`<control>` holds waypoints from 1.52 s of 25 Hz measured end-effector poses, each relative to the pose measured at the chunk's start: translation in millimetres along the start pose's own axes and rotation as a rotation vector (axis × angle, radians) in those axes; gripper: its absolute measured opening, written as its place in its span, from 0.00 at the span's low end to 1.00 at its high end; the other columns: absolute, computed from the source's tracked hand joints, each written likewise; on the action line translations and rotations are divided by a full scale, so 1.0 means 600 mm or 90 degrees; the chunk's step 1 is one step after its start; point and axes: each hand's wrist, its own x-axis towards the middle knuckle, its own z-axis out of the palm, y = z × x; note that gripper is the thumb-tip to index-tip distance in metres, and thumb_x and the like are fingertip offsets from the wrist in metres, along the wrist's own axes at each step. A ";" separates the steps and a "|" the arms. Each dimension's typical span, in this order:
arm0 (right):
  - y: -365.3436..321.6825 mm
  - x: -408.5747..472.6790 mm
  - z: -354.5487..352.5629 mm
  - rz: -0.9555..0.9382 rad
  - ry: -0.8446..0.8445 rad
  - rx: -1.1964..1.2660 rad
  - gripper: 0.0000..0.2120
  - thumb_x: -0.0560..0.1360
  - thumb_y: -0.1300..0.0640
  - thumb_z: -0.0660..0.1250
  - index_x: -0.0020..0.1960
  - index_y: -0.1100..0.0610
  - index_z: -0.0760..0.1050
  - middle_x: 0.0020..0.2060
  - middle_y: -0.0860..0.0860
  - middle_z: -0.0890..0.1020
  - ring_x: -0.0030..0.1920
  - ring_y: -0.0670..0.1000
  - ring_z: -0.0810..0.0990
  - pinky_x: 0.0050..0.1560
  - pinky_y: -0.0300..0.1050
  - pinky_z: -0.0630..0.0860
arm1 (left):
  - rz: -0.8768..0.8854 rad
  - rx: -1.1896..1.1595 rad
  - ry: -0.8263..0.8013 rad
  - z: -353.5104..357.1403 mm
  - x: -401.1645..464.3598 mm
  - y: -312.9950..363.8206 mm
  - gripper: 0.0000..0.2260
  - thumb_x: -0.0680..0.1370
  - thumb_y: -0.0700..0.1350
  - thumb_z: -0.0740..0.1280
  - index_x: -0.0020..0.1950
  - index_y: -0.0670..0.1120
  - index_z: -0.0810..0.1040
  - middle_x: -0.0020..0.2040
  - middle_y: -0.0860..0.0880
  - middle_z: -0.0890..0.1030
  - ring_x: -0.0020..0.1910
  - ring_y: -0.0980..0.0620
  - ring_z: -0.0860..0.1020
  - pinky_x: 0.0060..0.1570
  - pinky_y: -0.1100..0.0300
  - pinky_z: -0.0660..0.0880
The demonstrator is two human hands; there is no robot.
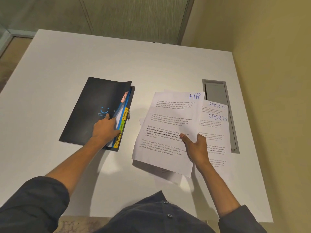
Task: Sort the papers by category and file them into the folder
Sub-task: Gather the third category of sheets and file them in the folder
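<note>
On the white table [70, 64], left hand [105, 129] presses flat on the dark folder [94, 106] by its tabs, fingers at the cover edge; right hand [196, 147] pinches the HR sheet [168, 125], raised beside the SPORTS sheets [217, 118].

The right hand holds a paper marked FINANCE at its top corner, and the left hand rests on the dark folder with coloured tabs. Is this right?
Not quite. In the head view, the paper held by the right hand is marked HR, not FINANCE. The rest holds: the left hand rests on the dark folder with coloured tabs.
</note>
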 end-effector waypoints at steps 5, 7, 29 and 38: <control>0.004 -0.001 0.003 0.006 -0.008 -0.003 0.10 0.76 0.59 0.71 0.56 0.59 0.82 0.48 0.49 0.86 0.47 0.43 0.84 0.45 0.31 0.78 | 0.002 0.008 0.002 0.007 0.005 -0.003 0.29 0.75 0.58 0.66 0.72 0.48 0.64 0.73 0.42 0.66 0.57 0.42 0.79 0.51 0.48 0.78; 0.002 0.000 0.006 0.007 -0.015 -0.004 0.10 0.76 0.59 0.71 0.56 0.59 0.82 0.48 0.49 0.86 0.47 0.44 0.84 0.45 0.33 0.77 | 0.006 0.010 0.012 0.007 0.004 -0.003 0.28 0.76 0.56 0.63 0.74 0.48 0.62 0.75 0.41 0.63 0.56 0.42 0.79 0.51 0.49 0.78; -0.073 0.054 0.056 0.052 -0.206 -0.047 0.13 0.76 0.58 0.71 0.60 0.57 0.81 0.52 0.49 0.85 0.51 0.48 0.84 0.48 0.37 0.78 | 0.094 0.138 0.067 -0.088 -0.056 -0.010 0.25 0.81 0.48 0.56 0.77 0.53 0.54 0.72 0.43 0.67 0.48 0.41 0.80 0.43 0.51 0.76; -0.109 0.123 0.124 0.052 -0.228 -0.250 0.17 0.77 0.61 0.69 0.65 0.63 0.76 0.54 0.55 0.80 0.52 0.57 0.79 0.38 0.37 0.71 | 0.188 0.115 0.072 -0.082 -0.089 0.067 0.18 0.78 0.49 0.62 0.67 0.47 0.66 0.59 0.46 0.75 0.42 0.43 0.81 0.34 0.56 0.70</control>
